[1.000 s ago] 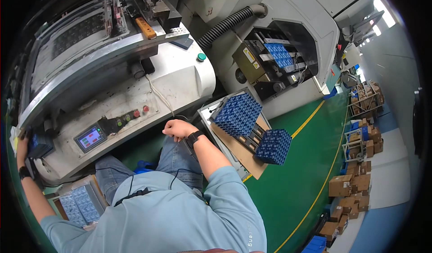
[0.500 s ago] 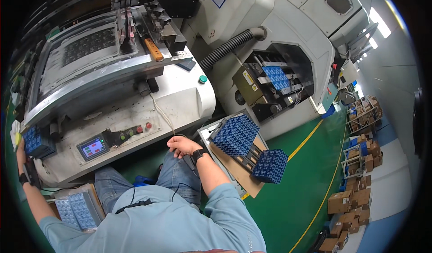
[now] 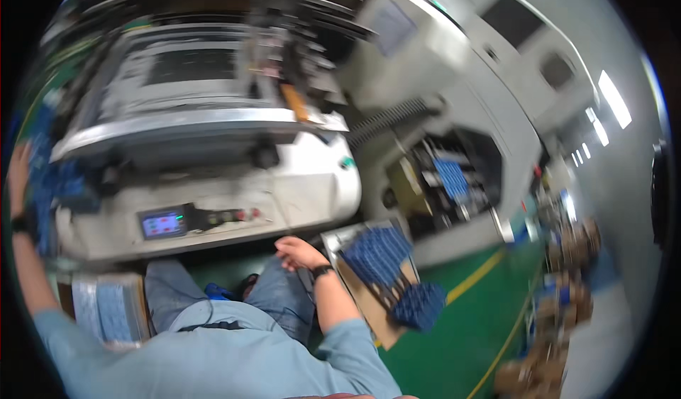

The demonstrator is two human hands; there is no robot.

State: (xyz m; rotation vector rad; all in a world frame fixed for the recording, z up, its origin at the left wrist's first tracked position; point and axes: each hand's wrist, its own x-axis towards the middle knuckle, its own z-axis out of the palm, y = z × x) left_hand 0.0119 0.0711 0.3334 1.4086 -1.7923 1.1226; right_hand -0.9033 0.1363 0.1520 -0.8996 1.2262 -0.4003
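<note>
My left hand [image 3: 20,172] is at the far left edge, beside blurred blue pieces [image 3: 44,165]. Motion smears its fingers, so their grip does not show. Close to it, a blue stack [image 3: 72,186] sits at the left end of a white printing machine [image 3: 312,179]. My right hand [image 3: 299,253] hovers near my right knee with its fingers curled in and nothing visible in them. Right of it, a large blue stack of moulded pieces [image 3: 378,252] and a smaller one [image 3: 420,305] rest over a tray lined with cardboard [image 3: 369,317].
The machine's metal frame [image 3: 191,117] spans ahead, above a lit control screen [image 3: 163,223]. A box of pale blue sheets [image 3: 110,310] stands by my left thigh. Another machine holds a blue sheet [image 3: 452,178] at right. Cartons [image 3: 535,367] line the far right.
My left hand has moved up, away from the blue stack at the machine's left end. The whole view has turned and is blurred. My right hand stays near my knee.
</note>
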